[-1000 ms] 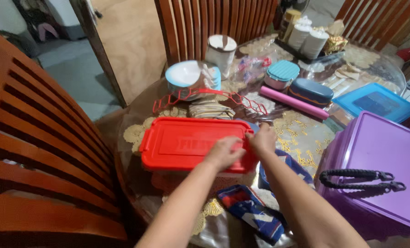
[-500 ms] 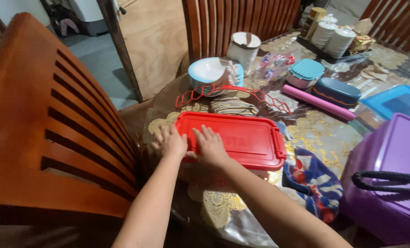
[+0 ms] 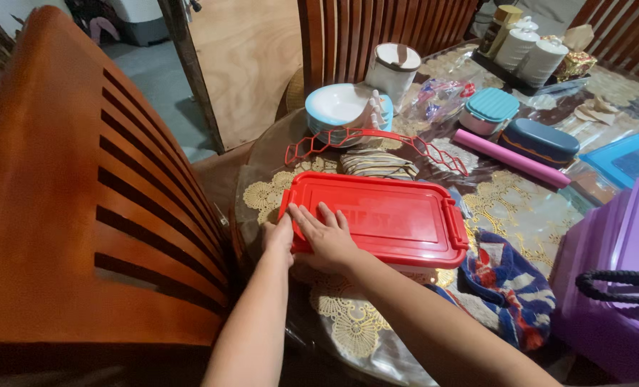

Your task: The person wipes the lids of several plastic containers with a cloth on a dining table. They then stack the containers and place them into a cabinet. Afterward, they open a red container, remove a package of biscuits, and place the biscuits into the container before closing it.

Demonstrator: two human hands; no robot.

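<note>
A red rectangular lid [image 3: 391,218] lies flat on a container on the round glass-topped table [image 3: 534,208]. My right hand [image 3: 328,235] presses palm-down on the lid's near-left corner, fingers spread. My left hand [image 3: 278,235] grips the left edge of the same corner, its fingers curled around the rim and partly hidden. The container's body is mostly covered by the lid.
A tall wooden chair back [image 3: 90,208] stands close on the left. Behind the lid are folded cloth [image 3: 378,163], a red wire rack [image 3: 377,140], bowls [image 3: 341,107] and a pink roll [image 3: 509,158]. A purple box with a black handle [image 3: 613,287] sits right, a patterned cloth [image 3: 509,287] beside it.
Both hands slid from the lid's right end to its left corner, and my view swung left toward the chair.
</note>
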